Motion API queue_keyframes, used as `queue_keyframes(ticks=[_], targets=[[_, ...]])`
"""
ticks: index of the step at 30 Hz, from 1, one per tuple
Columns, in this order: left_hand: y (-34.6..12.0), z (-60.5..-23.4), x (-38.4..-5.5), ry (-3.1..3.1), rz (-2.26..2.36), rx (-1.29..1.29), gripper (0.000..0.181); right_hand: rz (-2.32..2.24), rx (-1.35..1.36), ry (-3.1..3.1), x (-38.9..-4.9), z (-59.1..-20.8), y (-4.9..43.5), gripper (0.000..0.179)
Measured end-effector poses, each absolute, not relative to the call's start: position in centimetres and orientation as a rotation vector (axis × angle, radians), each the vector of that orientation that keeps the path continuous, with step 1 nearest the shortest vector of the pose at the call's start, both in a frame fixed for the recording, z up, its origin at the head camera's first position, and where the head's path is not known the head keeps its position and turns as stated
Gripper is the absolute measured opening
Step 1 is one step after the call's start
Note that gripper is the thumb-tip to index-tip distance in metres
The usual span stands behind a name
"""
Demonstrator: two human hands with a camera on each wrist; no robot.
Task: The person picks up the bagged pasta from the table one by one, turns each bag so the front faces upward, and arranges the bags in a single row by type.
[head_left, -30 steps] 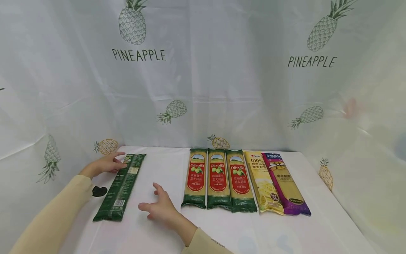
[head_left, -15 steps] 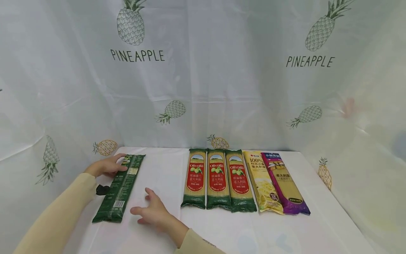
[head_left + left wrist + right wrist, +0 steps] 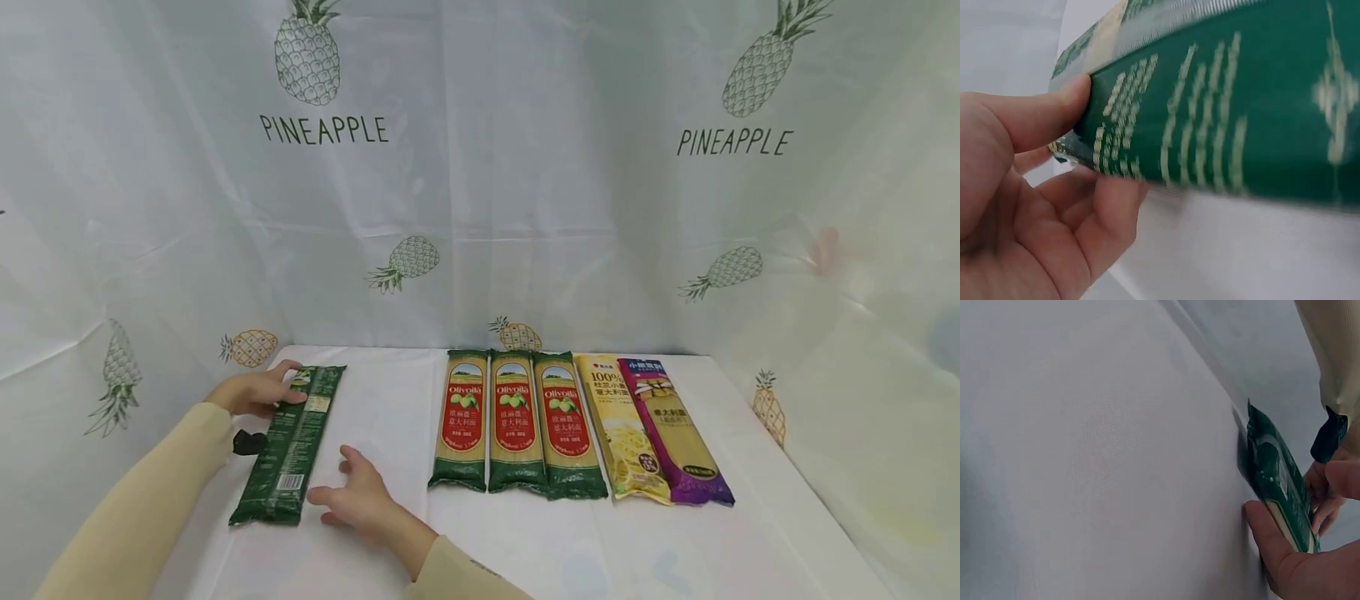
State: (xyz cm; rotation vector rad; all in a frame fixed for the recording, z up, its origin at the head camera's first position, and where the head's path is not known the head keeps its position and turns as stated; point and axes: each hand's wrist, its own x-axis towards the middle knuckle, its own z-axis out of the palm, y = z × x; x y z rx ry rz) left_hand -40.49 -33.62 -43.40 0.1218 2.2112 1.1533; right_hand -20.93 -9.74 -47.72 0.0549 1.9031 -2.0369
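Note:
A green spaghetti packet (image 3: 291,450) lies back side up at the left of the table, its barcode at the near end. My left hand (image 3: 258,390) grips its left edge near the far end. In the left wrist view the thumb (image 3: 1063,106) presses on the printed face and the fingers (image 3: 1116,209) curl beneath. My right hand (image 3: 360,498) is close to the packet's near right side, thumb and fingers spread, holding nothing. Whether it touches the packet I cannot tell.
Three matching Olivoila spaghetti packets (image 3: 514,425) lie in a row, front side up, right of the middle. Beside them are a yellow pasta packet (image 3: 624,433) and a purple one (image 3: 678,433). A pineapple-print curtain (image 3: 525,183) encloses the table's back and sides.
My right hand has moved left and slightly nearer me, towards the green packet. The left hand has shifted its hold a little, and the packet's near end has moved slightly right.

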Motion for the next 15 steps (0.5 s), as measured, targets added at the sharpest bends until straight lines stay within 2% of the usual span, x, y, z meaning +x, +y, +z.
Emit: queue_keyframes(ticks=[15], targets=[[-33.1, -43.6, -39.8, 2.222, 1.249, 0.124, 0.089, -2.159, 0.127, 1.804, -21.4, -47.8, -10.9, 0.064]])
